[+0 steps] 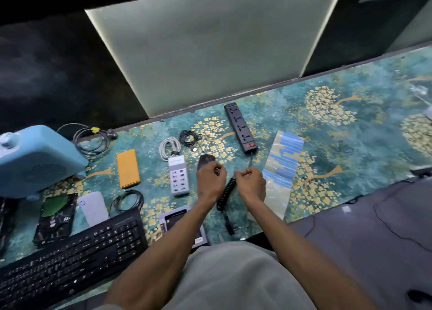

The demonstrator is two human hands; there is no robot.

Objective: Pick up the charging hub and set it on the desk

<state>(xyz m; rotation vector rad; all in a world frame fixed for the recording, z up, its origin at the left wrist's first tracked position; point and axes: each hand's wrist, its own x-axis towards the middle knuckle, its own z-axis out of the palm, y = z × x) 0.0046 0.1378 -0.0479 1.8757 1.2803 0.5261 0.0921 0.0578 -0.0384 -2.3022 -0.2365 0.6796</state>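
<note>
A black power strip lies on the teal flowered mat. Its cord runs toward me into a tight black coiled bundle that ends in a plug. Both hands hover just above that bundle. My left hand has its fingers curled and pinches a thin light strand, maybe a tie; a dark oval object lies just beyond it. My right hand is curled too, pinching something small where the cord comes down from the strip.
On the left are a blue heater, an orange power bank, a white multi-port charger with its white cable, a hard drive and a black keyboard. A clear bag with blue print lies to the right.
</note>
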